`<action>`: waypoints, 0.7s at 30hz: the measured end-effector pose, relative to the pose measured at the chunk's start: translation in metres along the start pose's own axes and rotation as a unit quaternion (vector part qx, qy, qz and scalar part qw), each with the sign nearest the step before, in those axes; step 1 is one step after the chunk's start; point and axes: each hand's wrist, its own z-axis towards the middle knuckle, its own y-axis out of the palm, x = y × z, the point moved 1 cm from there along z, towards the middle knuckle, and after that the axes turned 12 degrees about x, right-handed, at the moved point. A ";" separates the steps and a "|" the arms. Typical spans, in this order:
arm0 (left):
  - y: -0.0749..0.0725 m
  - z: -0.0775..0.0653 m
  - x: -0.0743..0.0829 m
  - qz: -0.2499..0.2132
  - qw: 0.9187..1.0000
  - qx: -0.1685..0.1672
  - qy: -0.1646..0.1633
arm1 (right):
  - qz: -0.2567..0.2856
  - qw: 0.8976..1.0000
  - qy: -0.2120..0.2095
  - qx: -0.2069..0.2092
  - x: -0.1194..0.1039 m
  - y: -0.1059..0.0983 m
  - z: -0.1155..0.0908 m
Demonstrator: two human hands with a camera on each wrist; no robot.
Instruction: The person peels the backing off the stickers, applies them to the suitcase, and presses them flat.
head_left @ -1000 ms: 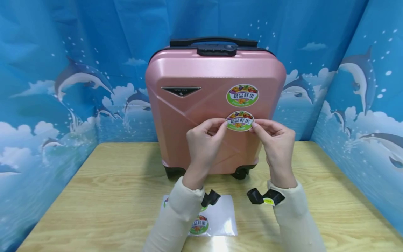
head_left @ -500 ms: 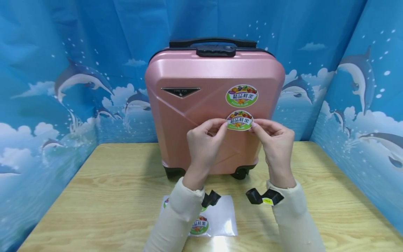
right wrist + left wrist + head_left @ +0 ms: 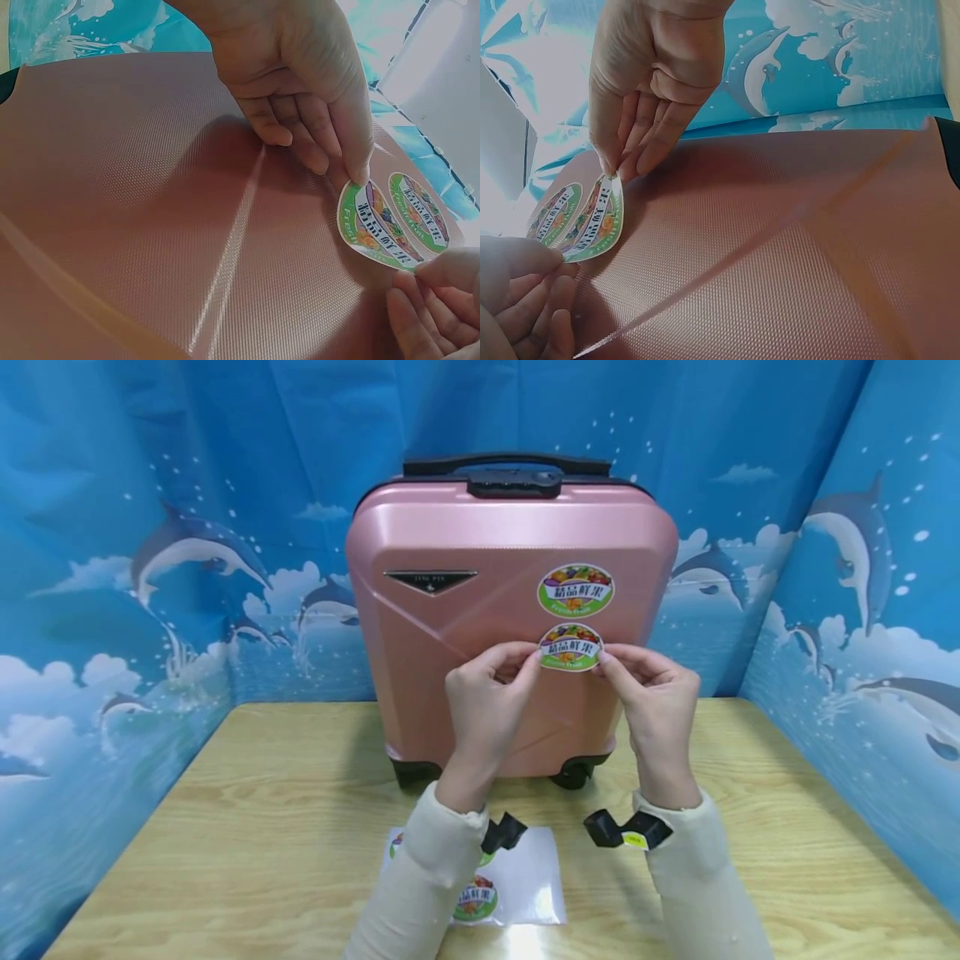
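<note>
A pink hard-shell suitcase [image 3: 420,677] stands upright on the table. An oval fruit sticker [image 3: 571,647] is stretched between both hands, close over the suitcase front. My left hand [image 3: 487,702] pinches its left edge with thumb and forefinger; my right hand [image 3: 663,714] pinches its right edge the same way. Just above it, a matching sticker [image 3: 576,591] lies on the shell. The left wrist view shows the held sticker [image 3: 598,225] bowed slightly, overlapping the one behind it. In the right wrist view the held sticker [image 3: 375,229] hangs near the suitcase surface, thumbs at both ends.
A white sticker sheet [image 3: 528,877] with several fruit stickers lies at the front of the wooden table [image 3: 262,827], partly hidden under the left sleeve. A black badge [image 3: 431,581] sits on the suitcase's upper left. Blue dolphin curtains [image 3: 225,468] hang behind and at the sides.
Both hands hold the sticker almost in place. The head view has shifted very slightly, and the right hand has drifted a touch to the left.
</note>
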 end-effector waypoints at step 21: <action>-0.001 0.001 0.007 0.116 0.992 0.001 0.052 | 0.016 1.000 0.000 0.012 0.002 0.004 -0.001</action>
